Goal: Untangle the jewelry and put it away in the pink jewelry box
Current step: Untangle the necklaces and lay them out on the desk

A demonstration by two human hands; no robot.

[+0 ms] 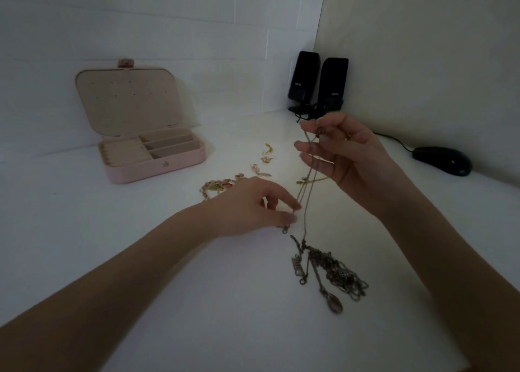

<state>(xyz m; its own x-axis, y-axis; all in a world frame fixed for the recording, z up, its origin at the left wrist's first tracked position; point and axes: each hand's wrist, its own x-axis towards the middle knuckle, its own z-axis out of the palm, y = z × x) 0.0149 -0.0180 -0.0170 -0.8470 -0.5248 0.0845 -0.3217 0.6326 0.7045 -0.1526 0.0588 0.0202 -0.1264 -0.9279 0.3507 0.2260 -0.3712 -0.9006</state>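
My right hand (342, 158) is raised above the white table, pinching the upper end of a thin chain (306, 197). The chain runs down to a tangled heap of dark necklaces (329, 270) lying near me. My left hand (253, 205) pinches a chain end with a small clasp (284, 228) just left of the hanging strand. The pink jewelry box (157, 169) stands open at the far left, its compartments showing nothing inside. A beaded bracelet with a red charm (218, 186) and several small gold earrings (266, 159) lie between the box and my hands.
Two black speakers (318, 84) stand in the far corner with a cable on the table. A black computer mouse (441, 160) sits at the right by the wall. White walls close the table at the back and right.
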